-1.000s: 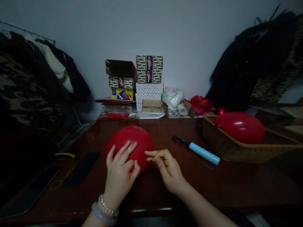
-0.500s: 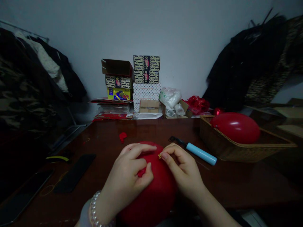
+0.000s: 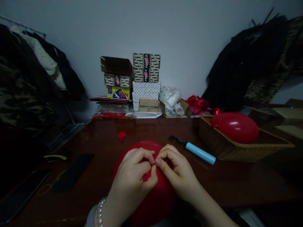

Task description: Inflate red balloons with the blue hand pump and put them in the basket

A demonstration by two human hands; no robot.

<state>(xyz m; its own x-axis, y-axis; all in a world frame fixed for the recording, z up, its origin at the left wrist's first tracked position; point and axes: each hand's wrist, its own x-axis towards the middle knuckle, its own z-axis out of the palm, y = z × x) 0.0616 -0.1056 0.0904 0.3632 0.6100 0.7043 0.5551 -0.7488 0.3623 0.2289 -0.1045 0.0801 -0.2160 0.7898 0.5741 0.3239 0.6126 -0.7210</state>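
An inflated red balloon (image 3: pixel 163 201) sits at the table's near edge, below and between my hands. My left hand (image 3: pixel 134 173) is closed over its top, the thumb and fingertips pinched together, and red shows between the curled fingers. My right hand (image 3: pixel 178 170) pinches a tiny yellow band (image 3: pixel 154 162) between thumb and forefinger. The fingertips of both hands meet at this band, most of which they hide. A light blue balloon pump (image 3: pixel 200 153) with a black end lies right of my hands. Farther back lies a small limp red balloon (image 3: pixel 121 135).
At right, a wicker basket (image 3: pixel 227 149) holds another inflated red balloon (image 3: pixel 234 127). A dark phone (image 3: pixel 73 171), a second phone (image 3: pixel 22 195) and a thin yellowish loop (image 3: pixel 44 189) lie at left. Stacked boxes (image 3: pixel 146 67) stand against the wall.
My right hand has moved left and slightly down with the yellow band, up to my left fingertips. My left thumb and forefinger have closed together there.
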